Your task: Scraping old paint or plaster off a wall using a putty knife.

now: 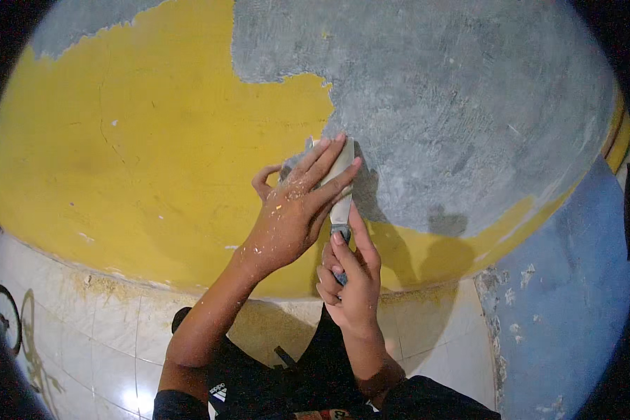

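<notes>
In my right hand (359, 283) is a putty knife, held by its dark handle (341, 275) with the thumb along it. Its wide metal blade (340, 212) points up against the wall. My left hand (291, 218) lies over the blade with its fingers spread, touching it from above; it hides part of the blade and its left corner. Pale paint flakes dot the back of this hand and the wrist. Left of the blade the wall carries yellow paint (178, 147). To the right is bare grey plaster (451, 115), with a ragged paint edge between them.
A yellow strip runs along the wall's base above white floor tiles (110, 325). At right stands a blue surface (562, 294) with chipped patches. A bicycle wheel (8, 319) shows at the far left. My legs in black clothing (273, 378) are below my hands.
</notes>
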Tool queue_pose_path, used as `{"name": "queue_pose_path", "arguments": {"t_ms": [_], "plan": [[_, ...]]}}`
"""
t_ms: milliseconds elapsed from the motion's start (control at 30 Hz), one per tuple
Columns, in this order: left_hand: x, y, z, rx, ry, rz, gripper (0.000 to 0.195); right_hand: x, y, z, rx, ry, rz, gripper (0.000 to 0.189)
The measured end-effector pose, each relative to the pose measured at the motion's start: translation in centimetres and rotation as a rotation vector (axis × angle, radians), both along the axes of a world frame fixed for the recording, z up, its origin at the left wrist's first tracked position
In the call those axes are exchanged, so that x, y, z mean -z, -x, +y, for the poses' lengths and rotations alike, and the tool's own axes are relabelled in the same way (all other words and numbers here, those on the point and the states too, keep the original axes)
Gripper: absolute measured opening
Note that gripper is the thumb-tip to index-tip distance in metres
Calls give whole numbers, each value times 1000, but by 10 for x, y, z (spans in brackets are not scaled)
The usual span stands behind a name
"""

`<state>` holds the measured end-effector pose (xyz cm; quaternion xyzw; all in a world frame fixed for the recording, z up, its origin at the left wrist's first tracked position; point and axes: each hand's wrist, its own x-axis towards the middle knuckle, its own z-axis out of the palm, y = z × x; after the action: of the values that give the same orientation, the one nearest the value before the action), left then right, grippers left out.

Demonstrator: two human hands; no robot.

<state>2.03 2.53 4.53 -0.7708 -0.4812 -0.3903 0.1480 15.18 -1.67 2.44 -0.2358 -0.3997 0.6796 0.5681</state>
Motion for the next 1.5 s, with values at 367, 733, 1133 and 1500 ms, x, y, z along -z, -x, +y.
{"name": "queue_pose_path", "arguments": {"t_ms": [367,733,1133,1500], "plan": [[-2,-4,1,-45,-27,-21,52,1,-5,-2,11,-20,-67,53],[13,-11,4,-21,24,-41,55,16,-10,4,36,-14,-101,51],[23,-19,8,-60,27,-54,49,21,-20,9,8,9,-58,50],[10,-11,7,-89,-33,-53,50,9,-16,13,-45,-32,-57,53]]}}
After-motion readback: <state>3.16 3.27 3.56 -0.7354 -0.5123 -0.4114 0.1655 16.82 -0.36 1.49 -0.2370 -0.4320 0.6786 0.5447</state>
